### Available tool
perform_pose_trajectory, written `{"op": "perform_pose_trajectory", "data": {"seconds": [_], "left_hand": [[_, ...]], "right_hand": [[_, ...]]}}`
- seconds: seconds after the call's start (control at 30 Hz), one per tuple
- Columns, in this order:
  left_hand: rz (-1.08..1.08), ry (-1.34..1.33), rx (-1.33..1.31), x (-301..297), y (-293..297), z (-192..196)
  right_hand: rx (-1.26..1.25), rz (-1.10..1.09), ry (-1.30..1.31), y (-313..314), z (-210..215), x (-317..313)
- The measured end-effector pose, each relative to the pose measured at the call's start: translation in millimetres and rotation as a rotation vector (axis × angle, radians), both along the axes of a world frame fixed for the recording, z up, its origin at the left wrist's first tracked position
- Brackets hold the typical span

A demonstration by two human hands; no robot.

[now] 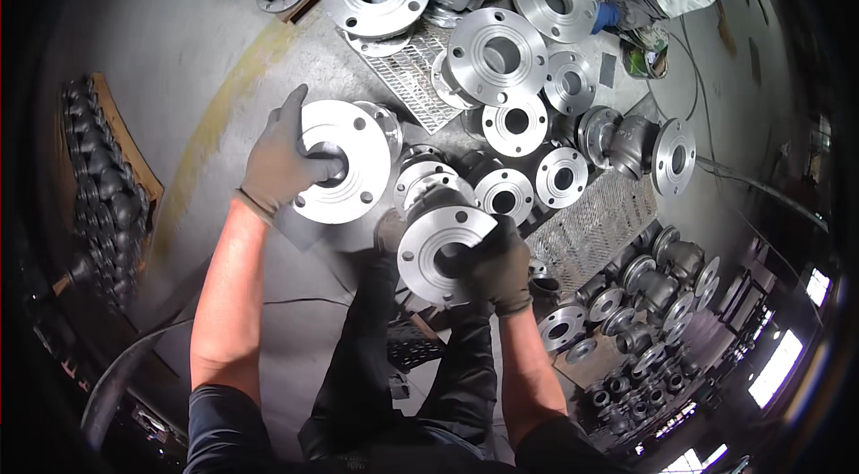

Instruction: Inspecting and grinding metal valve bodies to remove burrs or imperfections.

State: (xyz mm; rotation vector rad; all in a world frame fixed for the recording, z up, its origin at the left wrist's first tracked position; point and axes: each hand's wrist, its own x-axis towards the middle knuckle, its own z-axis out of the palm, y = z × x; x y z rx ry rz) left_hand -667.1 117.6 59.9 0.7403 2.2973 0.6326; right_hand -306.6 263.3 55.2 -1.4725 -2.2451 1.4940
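Step in hand, by judgement: handling two flanged fittings at once. Your left grip (pixel 280 159) is clamped on the left fitting (pixel 360 161), thumb in its bore; your right grip (pixel 501 270) is clamped on the right fitting (pixel 419 252). Both sit near the patterned tabletop (pixel 595 225). Next move calls for level, firm support.

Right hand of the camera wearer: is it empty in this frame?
No, the right hand, in a dark glove, holds the right side of a flanged metal fitting.
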Motion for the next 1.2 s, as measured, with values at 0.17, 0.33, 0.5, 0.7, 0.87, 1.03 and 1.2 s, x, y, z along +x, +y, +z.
{"op": "perform_pose_trajectory", "data": {"seconds": [0.17, 0.33, 0.5, 0.7, 0.87, 1.03, 1.2], "left_hand": [[0.164, -0.148, -0.203, 0, 26, 28], [-0.038, 0.045, -0.13, 1, 29, 20], [-0.279, 0.17, -0.047, 11, 79, 27], [-0.041, 0.074, -0.018, 2, 114, 35], [0.064, 0.069, 0.058, -2, 104, -3], [0.173, -0.075, 0.259, -17, 82, -30], [0.06, -0.022, 0.16, -6, 98, -12]], "right_hand": [[0.145, 0.032, 0.018, -29, -11, -8], [0.166, 0.074, -0.09, -23, -3, -3], [0.155, 0.032, -0.127, -26, -9, 0], [0.091, -0.011, -0.139, -27, -6, 1], [0.167, 0.007, -0.123, -32, -10, -4], [0.139, 0.042, -0.115, -35, -14, 0], [0.109, 0.048, -0.164, -33, -10, -4]]}}
